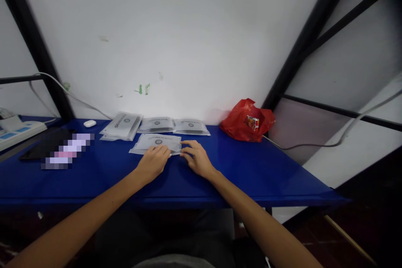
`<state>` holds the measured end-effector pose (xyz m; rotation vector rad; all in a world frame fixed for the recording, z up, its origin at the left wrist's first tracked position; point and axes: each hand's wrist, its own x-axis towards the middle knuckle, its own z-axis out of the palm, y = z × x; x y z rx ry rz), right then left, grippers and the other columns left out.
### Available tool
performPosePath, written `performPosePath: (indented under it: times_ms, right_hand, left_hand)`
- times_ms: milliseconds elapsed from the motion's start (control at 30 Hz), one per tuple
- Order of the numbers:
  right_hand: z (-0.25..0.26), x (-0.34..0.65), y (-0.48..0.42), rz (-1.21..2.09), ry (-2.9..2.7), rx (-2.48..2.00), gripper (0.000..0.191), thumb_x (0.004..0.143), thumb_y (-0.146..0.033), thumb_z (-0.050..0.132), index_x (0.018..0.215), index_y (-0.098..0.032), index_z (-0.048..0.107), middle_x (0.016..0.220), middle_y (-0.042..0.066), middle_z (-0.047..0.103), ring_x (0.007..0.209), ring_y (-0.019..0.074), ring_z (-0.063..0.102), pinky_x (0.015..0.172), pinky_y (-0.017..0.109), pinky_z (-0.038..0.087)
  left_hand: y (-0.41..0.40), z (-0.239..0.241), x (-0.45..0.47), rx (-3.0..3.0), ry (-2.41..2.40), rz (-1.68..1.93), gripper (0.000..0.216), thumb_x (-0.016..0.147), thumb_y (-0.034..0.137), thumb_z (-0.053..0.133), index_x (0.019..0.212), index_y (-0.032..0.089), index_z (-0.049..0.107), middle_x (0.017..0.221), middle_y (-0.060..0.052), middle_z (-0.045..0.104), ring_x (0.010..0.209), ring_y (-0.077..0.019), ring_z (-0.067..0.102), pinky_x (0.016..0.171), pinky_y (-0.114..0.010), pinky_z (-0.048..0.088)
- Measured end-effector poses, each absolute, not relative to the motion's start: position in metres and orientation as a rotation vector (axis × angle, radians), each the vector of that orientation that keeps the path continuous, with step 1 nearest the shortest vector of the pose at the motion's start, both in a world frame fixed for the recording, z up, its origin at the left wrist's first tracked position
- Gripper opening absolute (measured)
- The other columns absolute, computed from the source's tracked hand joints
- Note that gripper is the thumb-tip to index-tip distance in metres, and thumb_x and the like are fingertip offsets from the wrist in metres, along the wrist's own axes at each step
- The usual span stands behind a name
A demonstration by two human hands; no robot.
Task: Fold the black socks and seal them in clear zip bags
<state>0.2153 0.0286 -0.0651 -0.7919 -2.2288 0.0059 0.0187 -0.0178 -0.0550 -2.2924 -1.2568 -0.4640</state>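
A frosted plastic zip bag [147, 141] with dark printing and a round logo lies flat on the blue table in front of me. My left hand [153, 161] rests over its near edge, fingers curled and closed on the plastic. At the bag's right end, my right hand [197, 158] has its bent fingertips and thumb on the edge by the near corner. What is inside the bag is hard to make out through the cloudy plastic. Just behind it lie two similar bags, a middle one [157, 124] and a right one [191, 126].
A stack of frosted bags [124, 125] lies behind on the left. Beyond it are a white earbud case [89, 123], a dark tablet-like device [47, 146] and a white power strip [21, 133]. A crumpled red plastic bag [240, 123] stands at right, a cable [314, 145] beside it.
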Motion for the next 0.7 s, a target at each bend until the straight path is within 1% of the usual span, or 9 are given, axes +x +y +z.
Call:
performPosePath:
  times_ms: [267,400,533,700]
  right_hand:
    - [-0.064,0.214,0.027,0.025,-2.254,-0.804,0.01,0.082,-0.015,0.057,0.083,-0.021,0.064,0.111,0.005,0.063,0.098,0.0204,0.056,0.085,0.039,0.044]
    - [-0.062,0.214,0.021,-0.016,-2.261,-0.82,0.009,0.082,-0.017,0.056,0.084,-0.021,0.064,0.113,0.007,0.062,0.098,0.0209,0.055,0.085,0.04,0.044]
    - [-0.058,0.21,0.015,-0.085,-2.324,-0.777,0.014,0.083,-0.017,0.054,0.088,-0.022,0.065,0.117,0.008,0.059,0.102,0.0221,0.055,0.084,0.04,0.044]
    - [-0.057,0.208,0.014,-0.128,-2.366,-0.749,0.019,0.084,-0.013,0.05,0.085,-0.022,0.067,0.114,0.009,0.062,0.1,0.0224,0.055,0.081,0.04,0.044]
  left_hand:
    - [-0.021,-0.054,0.017,-2.32,-1.336,-0.398,0.013,0.09,0.018,0.043,0.087,0.016,0.056,0.082,-0.005,0.059,0.081,-0.0198,0.056,0.067,-0.03,0.038]
    - [-0.019,-0.054,0.018,-2.35,-1.323,-0.427,0.015,0.091,0.018,0.041,0.085,0.016,0.055,0.08,-0.005,0.059,0.08,-0.0189,0.056,0.068,-0.03,0.04]
    - [-0.019,-0.054,0.019,-2.368,-1.271,-0.428,0.018,0.091,0.017,0.039,0.083,0.016,0.055,0.081,-0.005,0.06,0.079,-0.0197,0.056,0.068,-0.032,0.041]
    - [-0.019,-0.056,0.02,-2.351,-1.182,-0.401,0.019,0.09,0.016,0.039,0.084,0.017,0.057,0.081,-0.006,0.059,0.081,-0.0206,0.055,0.067,-0.032,0.04]
